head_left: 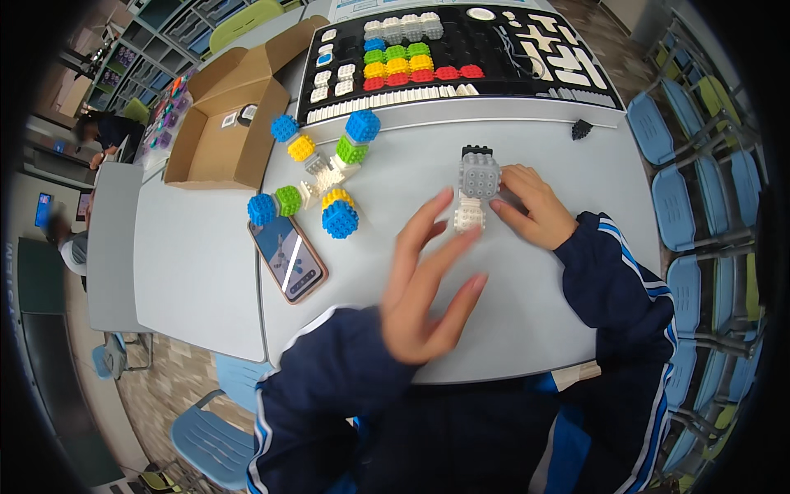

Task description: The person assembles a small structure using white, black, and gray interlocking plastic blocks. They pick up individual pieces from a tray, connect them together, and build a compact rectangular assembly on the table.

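A small block assembly (480, 176) stands on the table in front of me, with a grey studded cube, a black piece behind it and a white studded block (469, 214) on the near side. My right hand (536, 207) grips its right side, fingertips at the grey cube and thumb by the white block. Slightly blurred, my left hand (428, 288) hovers to the near left, fingers spread and holding nothing. Left of it lies a branching model (329, 176) of white connectors with blue, green and yellow blocks. A phone (288, 259) showing a picture lies beside that model.
Along the table's far side sits a black parts tray (485, 90) with coloured blocks and white pieces. An open cardboard box (218, 148) stands at the left. One black block (582, 130) lies near the tray. Stacked blue chairs (675, 206) line the right; other people are at far left.
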{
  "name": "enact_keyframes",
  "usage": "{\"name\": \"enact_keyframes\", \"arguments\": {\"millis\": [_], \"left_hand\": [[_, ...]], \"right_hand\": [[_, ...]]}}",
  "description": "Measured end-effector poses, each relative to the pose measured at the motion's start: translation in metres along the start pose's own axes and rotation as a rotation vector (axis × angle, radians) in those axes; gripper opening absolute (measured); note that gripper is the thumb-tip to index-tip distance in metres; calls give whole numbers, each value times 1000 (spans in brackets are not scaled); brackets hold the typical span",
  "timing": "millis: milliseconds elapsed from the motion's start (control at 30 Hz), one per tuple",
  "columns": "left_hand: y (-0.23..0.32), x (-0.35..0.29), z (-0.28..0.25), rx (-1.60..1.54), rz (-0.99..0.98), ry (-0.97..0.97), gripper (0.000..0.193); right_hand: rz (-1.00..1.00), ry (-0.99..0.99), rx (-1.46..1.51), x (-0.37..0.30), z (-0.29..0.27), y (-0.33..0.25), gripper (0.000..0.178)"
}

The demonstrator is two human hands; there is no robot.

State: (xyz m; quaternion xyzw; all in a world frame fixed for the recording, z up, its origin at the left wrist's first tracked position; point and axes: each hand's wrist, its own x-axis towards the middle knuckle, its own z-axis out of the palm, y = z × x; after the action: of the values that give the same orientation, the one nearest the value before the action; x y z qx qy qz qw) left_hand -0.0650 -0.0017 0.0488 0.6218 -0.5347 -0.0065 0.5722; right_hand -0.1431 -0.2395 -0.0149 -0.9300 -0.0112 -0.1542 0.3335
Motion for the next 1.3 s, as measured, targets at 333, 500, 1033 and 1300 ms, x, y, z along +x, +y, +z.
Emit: {"name": "enact_keyframes", "arguments": {"millis": [333,500,1033,1300], "left_hand": [[-167,177,-222,847,-148,-217,25],[-220,198,-194,1116,-64,-534,27],[-232,232,-159,1267,-141,-760,25],[-246,235,-162,1071,-157,-808,35]], "right_hand": [[-33,-7,52,8,6,-3,36],[-17,4,52,1,-2,8,34],[-35,32,82,5,0,4,27],[-34,38,96,2,-1,1,27]]}}
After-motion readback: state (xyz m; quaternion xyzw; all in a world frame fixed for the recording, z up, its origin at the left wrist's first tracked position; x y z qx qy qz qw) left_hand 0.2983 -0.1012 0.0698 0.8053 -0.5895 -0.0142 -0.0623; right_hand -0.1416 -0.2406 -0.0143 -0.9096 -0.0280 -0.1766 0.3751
